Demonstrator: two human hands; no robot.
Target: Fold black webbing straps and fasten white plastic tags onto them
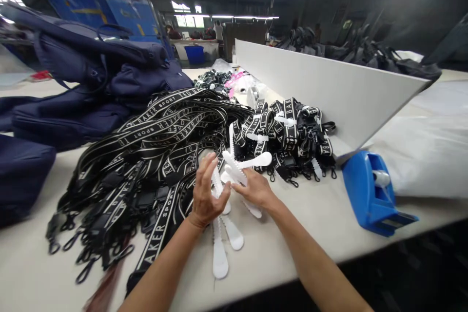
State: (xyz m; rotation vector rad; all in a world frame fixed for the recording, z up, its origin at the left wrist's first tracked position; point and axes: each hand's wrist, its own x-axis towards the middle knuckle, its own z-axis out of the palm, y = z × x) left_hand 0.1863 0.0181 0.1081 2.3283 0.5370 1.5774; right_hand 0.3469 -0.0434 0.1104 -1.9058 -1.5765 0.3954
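My left hand (205, 192) and my right hand (255, 187) meet over the table's front edge, both gripping a bunch of white serrated plastic ties (234, 165). Some ties hang down below my left hand to the table (220, 253); others stick up and to the right. Just behind my hands lies a loose heap of black straps (153, 146) printed with white lettering and fitted with black clips. To the right of it sits a pile of folded strap bundles (292, 136) bound with white ties.
A blue tape dispenser (369, 195) stands at the right near the table edge. A white divider board (329, 87) runs diagonally back. Navy bags (80, 83) are stacked at the left. White plastic sheeting (431, 141) covers the far right. A person stands in the far background.
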